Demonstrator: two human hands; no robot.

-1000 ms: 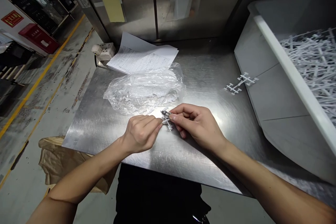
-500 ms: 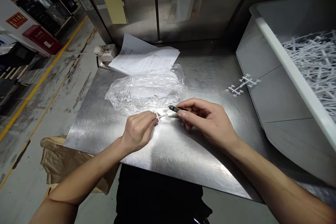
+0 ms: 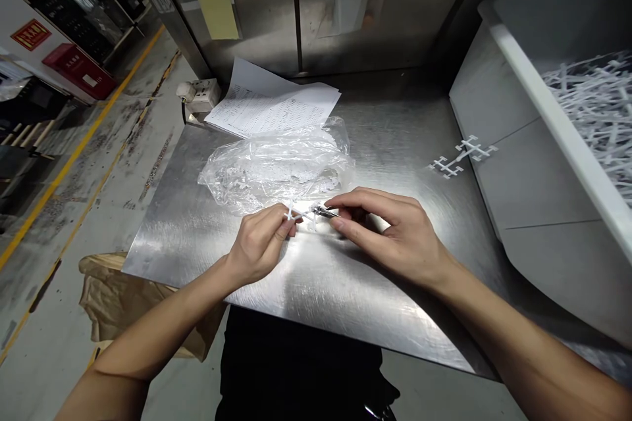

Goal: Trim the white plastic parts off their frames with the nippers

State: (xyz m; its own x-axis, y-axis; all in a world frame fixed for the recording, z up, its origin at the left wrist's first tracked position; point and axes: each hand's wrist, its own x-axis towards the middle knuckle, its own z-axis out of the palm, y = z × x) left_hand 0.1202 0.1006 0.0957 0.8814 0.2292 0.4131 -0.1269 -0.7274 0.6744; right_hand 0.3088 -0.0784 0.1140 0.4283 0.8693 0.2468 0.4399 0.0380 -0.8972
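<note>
My left hand (image 3: 261, 247) pinches a small white plastic sprue piece (image 3: 297, 215) just above the steel table (image 3: 345, 289). My right hand (image 3: 395, 233) is closed on a small dark metal tool (image 3: 326, 212), whose tip meets the white piece. Both hands work in front of a crumpled clear plastic bag (image 3: 276, 168) that holds small white parts.
A stack of printed paper sheets (image 3: 271, 108) lies behind the bag, with a white power strip (image 3: 200, 93) at the table's back left. Another white sprue (image 3: 461, 156) rests beside a big grey bin (image 3: 543, 164) full of white sprues. A brown bag (image 3: 123, 302) sits on the floor.
The white piece has been turned and shifted slightly left in my left hand. My right hand has brought the tool's tip back down against it, after lifting it off half a second ago.
</note>
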